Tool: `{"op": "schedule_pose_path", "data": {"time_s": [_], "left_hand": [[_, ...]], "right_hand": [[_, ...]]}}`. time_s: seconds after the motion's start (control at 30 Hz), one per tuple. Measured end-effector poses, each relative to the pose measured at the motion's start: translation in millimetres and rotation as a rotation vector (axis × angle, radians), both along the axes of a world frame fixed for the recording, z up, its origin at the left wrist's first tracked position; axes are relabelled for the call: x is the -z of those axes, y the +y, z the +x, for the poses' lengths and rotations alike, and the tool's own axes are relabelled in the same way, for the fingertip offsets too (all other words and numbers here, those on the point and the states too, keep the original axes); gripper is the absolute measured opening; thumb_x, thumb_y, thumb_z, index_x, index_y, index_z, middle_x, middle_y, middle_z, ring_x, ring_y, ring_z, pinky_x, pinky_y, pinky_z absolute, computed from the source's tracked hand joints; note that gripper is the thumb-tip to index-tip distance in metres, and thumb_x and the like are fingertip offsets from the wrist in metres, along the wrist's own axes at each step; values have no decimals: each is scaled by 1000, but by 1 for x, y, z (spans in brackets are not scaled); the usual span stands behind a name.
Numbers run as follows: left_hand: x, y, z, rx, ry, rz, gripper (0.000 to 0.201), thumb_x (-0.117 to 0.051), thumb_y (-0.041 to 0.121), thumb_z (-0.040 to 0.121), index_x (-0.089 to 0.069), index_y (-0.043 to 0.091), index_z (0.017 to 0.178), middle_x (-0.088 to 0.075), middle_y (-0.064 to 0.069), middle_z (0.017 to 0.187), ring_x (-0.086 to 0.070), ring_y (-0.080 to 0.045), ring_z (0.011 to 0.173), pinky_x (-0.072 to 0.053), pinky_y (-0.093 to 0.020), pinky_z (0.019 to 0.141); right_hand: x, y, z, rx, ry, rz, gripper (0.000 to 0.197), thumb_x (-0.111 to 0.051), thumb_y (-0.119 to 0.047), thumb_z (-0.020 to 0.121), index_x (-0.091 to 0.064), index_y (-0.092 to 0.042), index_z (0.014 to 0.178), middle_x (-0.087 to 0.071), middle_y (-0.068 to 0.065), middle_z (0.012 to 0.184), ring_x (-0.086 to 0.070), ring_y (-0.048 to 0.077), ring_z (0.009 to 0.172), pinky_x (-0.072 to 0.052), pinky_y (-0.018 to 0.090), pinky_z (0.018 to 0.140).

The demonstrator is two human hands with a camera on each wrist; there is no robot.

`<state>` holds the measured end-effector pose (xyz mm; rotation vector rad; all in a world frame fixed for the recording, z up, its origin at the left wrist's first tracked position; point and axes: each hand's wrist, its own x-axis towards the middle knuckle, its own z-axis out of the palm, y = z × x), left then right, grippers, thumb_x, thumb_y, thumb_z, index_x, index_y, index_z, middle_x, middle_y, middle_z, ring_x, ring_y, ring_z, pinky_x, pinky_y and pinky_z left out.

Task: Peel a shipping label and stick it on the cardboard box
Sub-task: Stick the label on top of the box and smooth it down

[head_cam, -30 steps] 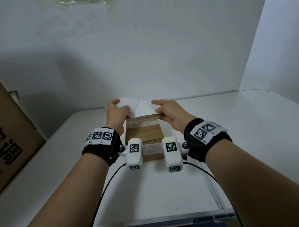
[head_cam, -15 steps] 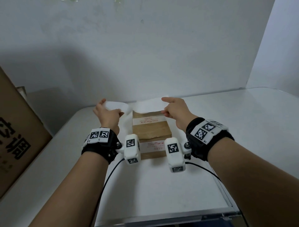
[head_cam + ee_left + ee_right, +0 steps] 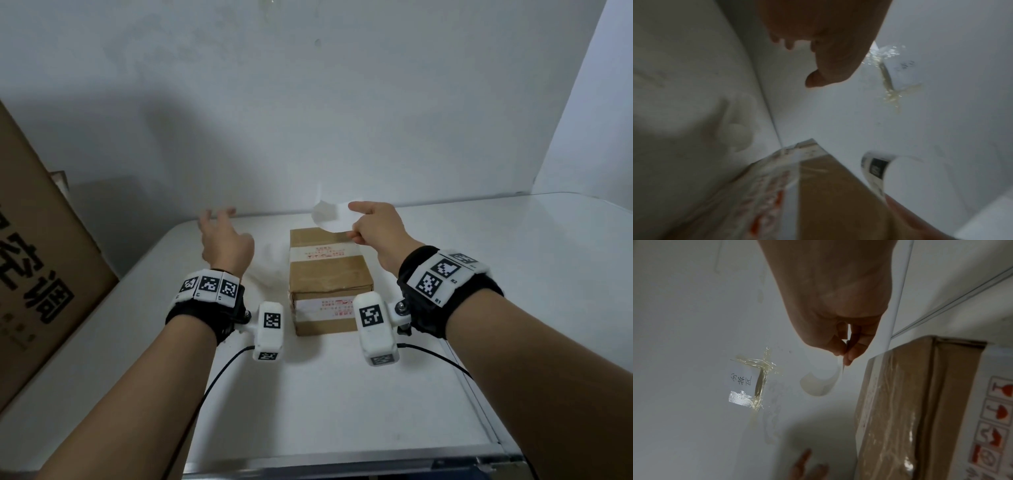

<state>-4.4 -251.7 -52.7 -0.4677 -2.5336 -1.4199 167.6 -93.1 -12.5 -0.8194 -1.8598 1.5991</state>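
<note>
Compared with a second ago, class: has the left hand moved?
Yes. The left hand has let go and swung left, away from the cardboard box.

White table point(image 3: 513, 274), glossy top, pushed against white wall at back and right. Small brown box point(image 3: 327, 274) sits on it near middle, toward back edge, sealed with clear tape and white bands with red print. White sheet point(image 3: 267, 263), blurred, lies flat on table just left of box. Big carton point(image 3: 30, 260) with black print leans at table's left edge; base hidden. Metal rail point(image 3: 342, 469) runs along front edge.
</note>
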Motion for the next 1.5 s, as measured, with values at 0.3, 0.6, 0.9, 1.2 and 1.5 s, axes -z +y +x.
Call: {"op": "schedule_pose_path", "data": {"time_s": [0.3, 0.6, 0.9, 1.2, 1.5], "left_hand": [[-67, 33, 84, 741, 816, -169, 19, -53, 4, 88, -66, 13, 97, -67, 0, 96, -61, -15, 83, -49, -29, 74], [-61, 62, 81, 748, 766, -624, 31, -57, 5, 85, -60, 16, 114, -61, -2, 119, -50, -22, 114, -34, -27, 88], [-61, 66, 77, 569, 815, -512, 11, -57, 21, 90, -63, 15, 96, -65, -4, 96, -60, -26, 91, -46, -37, 77], [-72, 51, 77, 479, 329, -77, 5, -59, 25, 91, -58, 20, 92, -68, 8, 97, -65, -17, 81, -54, -30, 68], [-62, 32, 86, 738, -614, 492, 15, -65, 11, 88, -60, 18, 76, -75, -1, 81, -68, -12, 64, -58, -24, 64]], "right_hand": [[-4, 8, 4, 13, 1, -11, 50, -41, 9, 89, -51, -8, 136, -57, 14, 123, -61, 13, 70, -53, 22, 71], [-7, 19, 20, 38, 29, -76, 47, -42, 9, 90, -53, -7, 133, -58, 15, 120, -63, 13, 69, -53, 19, 64], [-19, 15, 28, -87, 198, -305, 38, -46, 4, 95, -55, -8, 130, -60, 7, 91, -65, 13, 70, -54, 18, 64], [-23, 20, 27, -90, 254, -273, 38, -44, -34, 100, -43, -14, 133, -56, 6, 125, -62, 19, 97, -53, 29, 85], [-16, 19, 23, -205, 155, -292, 37, -42, -42, 99, -64, -13, 93, -70, 1, 88, -65, 15, 82, -53, 29, 84]]}}
